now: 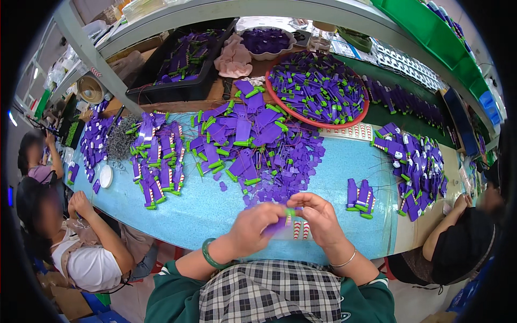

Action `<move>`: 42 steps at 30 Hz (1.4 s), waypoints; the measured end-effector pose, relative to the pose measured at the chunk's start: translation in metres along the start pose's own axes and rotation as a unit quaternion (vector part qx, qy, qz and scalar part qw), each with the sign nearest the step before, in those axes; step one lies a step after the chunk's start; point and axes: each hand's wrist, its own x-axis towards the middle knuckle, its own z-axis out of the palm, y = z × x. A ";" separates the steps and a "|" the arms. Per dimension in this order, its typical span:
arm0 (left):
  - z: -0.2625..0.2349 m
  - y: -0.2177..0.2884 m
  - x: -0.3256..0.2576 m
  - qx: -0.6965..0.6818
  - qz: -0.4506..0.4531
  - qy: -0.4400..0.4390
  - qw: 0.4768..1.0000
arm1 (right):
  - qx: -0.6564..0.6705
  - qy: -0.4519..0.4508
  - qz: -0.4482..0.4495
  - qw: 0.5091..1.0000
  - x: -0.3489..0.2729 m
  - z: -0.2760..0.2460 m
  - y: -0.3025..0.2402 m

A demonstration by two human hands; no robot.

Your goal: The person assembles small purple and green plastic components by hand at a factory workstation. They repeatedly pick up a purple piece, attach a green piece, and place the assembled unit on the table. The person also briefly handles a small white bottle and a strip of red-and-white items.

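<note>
Just above the table's near edge, my left hand (253, 229) pinches a purple plastic piece with a green tip (277, 226), partly hidden by the fingers and a little blurred. My right hand (322, 218) closes its thumb and fingers on the green end of that same piece. Below and between the hands lies a sheet with red-and-white striped stickers (301, 230). Beyond my hands spreads a heap of flat purple pieces with green ends (242, 134), with small loose purple parts (285, 180) at its near side.
A red-rimmed basket (366, 107) full of purple-and-green pieces stands behind the heap. Left of it is a black tray (156, 96). Striped pieces lie in piles at left (156, 161) and right (420, 167). Coworkers sit at both sides; a metal shelf (215, 13) crosses overhead.
</note>
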 end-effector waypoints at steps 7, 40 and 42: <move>0.003 -0.009 0.005 0.214 0.312 0.056 0.924 | -0.007 -0.035 0.064 0.997 0.002 0.006 -0.003; 0.015 -0.012 0.004 0.295 0.286 0.049 0.910 | -0.611 0.013 -0.436 0.660 -0.022 -0.009 -0.006; 0.017 -0.012 0.002 0.289 0.272 0.034 0.917 | -0.611 -0.008 -0.479 0.630 -0.022 -0.010 0.000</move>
